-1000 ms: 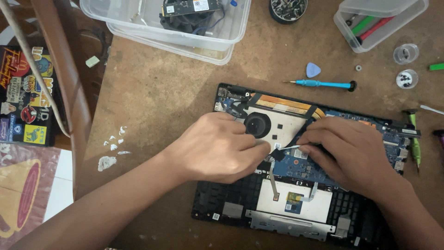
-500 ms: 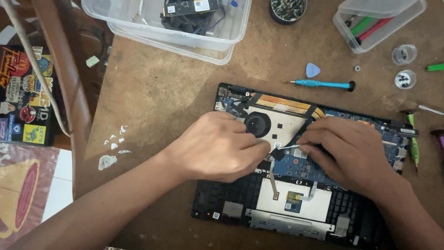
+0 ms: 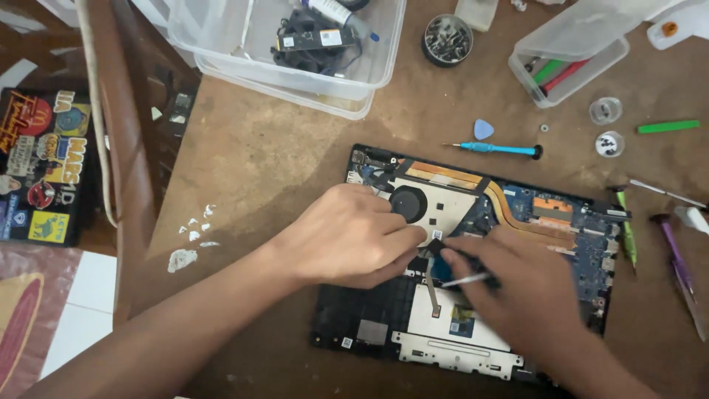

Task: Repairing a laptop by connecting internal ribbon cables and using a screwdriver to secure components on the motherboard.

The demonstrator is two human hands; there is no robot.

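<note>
An opened laptop (image 3: 473, 273) lies bare on the scuffed brown wooden table (image 3: 281, 170), its long axis running from 10 towards 4 o'clock: matte black frame, pale metal shield, round black fan (image 3: 408, 203), copper heat pipe (image 3: 509, 207), blue circuit board. The left hand (image 3: 347, 236) rests on it at centre, fingers curled, pinching a small part beside the fan. The right hand (image 3: 517, 288), at 4 o'clock, grips a thin silvery tool (image 3: 467, 279). A slim blue screwdriver (image 3: 498, 149) lies at 1 o'clock, pointing left
</note>
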